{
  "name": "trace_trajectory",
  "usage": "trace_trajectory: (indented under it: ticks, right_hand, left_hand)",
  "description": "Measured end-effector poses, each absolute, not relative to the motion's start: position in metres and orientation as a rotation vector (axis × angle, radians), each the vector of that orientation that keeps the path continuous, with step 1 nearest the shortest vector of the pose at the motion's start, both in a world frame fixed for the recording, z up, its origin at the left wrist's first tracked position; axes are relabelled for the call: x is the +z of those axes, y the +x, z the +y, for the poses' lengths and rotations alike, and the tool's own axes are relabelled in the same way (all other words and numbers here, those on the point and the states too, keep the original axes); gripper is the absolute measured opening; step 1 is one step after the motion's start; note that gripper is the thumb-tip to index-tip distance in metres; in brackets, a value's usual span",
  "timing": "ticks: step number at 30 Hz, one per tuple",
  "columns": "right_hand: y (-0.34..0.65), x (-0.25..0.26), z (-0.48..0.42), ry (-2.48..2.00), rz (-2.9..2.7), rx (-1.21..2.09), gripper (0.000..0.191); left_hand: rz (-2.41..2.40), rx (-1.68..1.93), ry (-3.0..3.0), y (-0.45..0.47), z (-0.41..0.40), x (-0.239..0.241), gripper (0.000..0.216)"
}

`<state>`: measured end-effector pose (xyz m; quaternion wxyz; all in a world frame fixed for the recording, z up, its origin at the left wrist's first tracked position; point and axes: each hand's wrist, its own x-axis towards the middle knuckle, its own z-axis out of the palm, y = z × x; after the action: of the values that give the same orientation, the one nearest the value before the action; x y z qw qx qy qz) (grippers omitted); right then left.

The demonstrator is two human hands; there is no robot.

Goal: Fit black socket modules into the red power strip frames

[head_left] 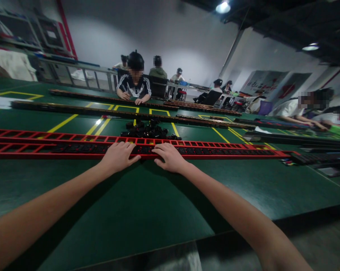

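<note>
A long red slotted frame [26,155] lies across the green table in front of me. Black square pieces [205,151] sit in a row in its nearer channel. My left hand [117,157] rests over the near rail, fingers stretched forward onto the frame and thumb apart. Just to its right, my right hand [170,158] lies on the same channel with its fingers spread and touching the black pieces. A short stretch of black pieces shows between the two hands. Neither hand visibly grips anything; what lies under the fingers is hidden.
Behind the frame is a heap of loose black parts [147,130]. Long dark strips [102,110] cross the green table [147,210] farther back. Across it a person [134,84] works with both hands. Small coloured bits [287,162] lie by the frame's right end.
</note>
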<state>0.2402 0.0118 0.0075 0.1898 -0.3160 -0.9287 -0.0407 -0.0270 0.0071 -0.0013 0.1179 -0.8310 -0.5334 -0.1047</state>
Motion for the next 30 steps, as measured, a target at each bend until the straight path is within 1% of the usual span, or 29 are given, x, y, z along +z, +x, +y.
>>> trace_trajectory:
  ticks: [5, 10, 14, 17, 21, 26, 30]
  right_hand:
    - [0.2463, 0.0007, 0.0109, -0.825, -2.565, -0.163, 0.040]
    - [0.2489, 0.0029, 0.0078, -0.835, -2.411, -0.224, 0.029]
    - [0.2460, 0.0060, 0.0064, -0.834, -2.507, -0.162, 0.018]
    - [0.2448, 0.0060, 0.0064, -0.848, -2.536, -0.149, 0.016]
    - [0.2465, 0.0032, 0.0067, -0.833, -2.515, -0.147, 0.022]
    - [0.2486, 0.0041, 0.0069, -0.872, -2.411, -0.183, 0.044]
    - [0.2469, 0.0065, 0.0064, -0.891, -2.612, -0.106, 0.051]
  left_hand:
    - [-1.557, -0.301, -2.428, -0.0254, 0.0040, 0.0021, 0.064]
    - [-1.549, -0.282, -2.426, -0.0259, 0.0048, 0.0019, 0.063]
    - [-1.540, -0.284, -2.433, -0.0260, 0.0044, 0.0024, 0.063]
    - [-1.541, -0.280, -2.436, -0.0261, 0.0040, 0.0027, 0.063]
    - [-1.543, -0.269, -2.427, -0.0266, 0.0047, 0.0021, 0.064]
    - [-1.526, -0.289, -2.425, -0.0275, 0.0065, -0.0004, 0.058]
    - [-1.527, -0.322, -2.418, -0.0280, 0.0076, -0.0026, 0.061]
